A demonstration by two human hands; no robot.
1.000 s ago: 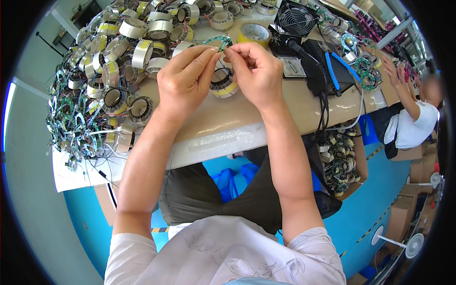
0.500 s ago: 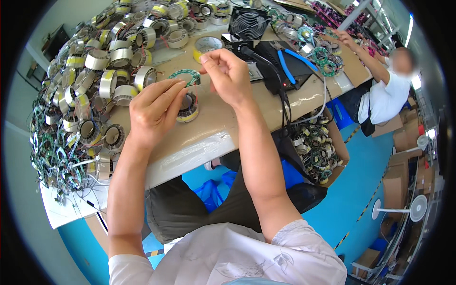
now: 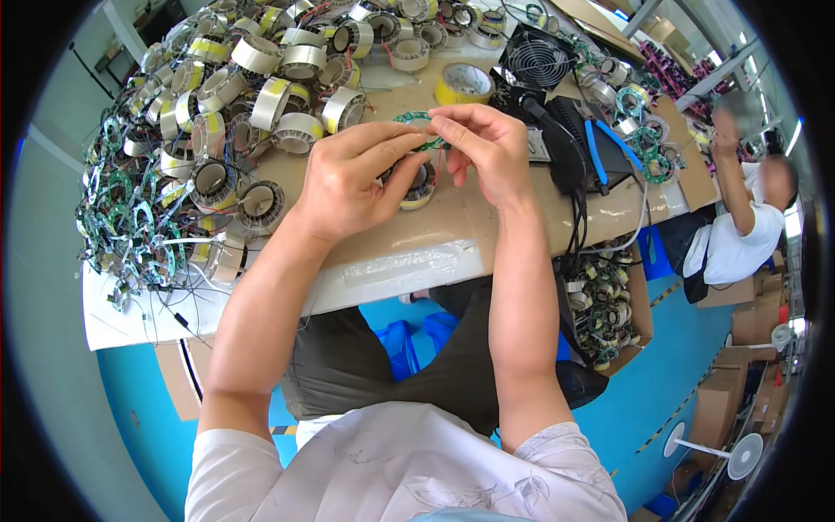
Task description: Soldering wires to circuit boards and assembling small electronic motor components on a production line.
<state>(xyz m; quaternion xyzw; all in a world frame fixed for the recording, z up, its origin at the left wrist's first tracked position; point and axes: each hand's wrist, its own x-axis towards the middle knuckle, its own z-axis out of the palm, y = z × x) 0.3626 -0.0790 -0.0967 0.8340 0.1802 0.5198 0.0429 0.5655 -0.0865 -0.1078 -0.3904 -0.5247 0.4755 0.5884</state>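
Over the table, my left hand [image 3: 358, 178] pinches a green, curved circuit board [image 3: 410, 117] between thumb and fingers. My right hand [image 3: 491, 155] meets it at the board's right end, thumb and forefinger closed on that edge. Its other fingers are curled. Part of the board is hidden by my fingertips. Just beneath the hands sits a motor stator [image 3: 421, 190], ring-shaped with a yellow band, half covered by my left hand. A thin red wire shows near the right fingertips.
Stators [image 3: 304, 63] are heaped at left and back, with a tangle of green boards [image 3: 130, 209]. Beyond my hands stand a yellow tape roll [image 3: 464, 84] and a black fan [image 3: 535, 59]. Blue-handled pliers [image 3: 597, 152] lie at right. A box of stators [image 3: 602, 304] is below; a co-worker [image 3: 739, 217] sits right.
My right hand has come in to the left hand and now touches the board's end, where a gap stood before. The whole view has shifted, moving the table rightward in the picture.
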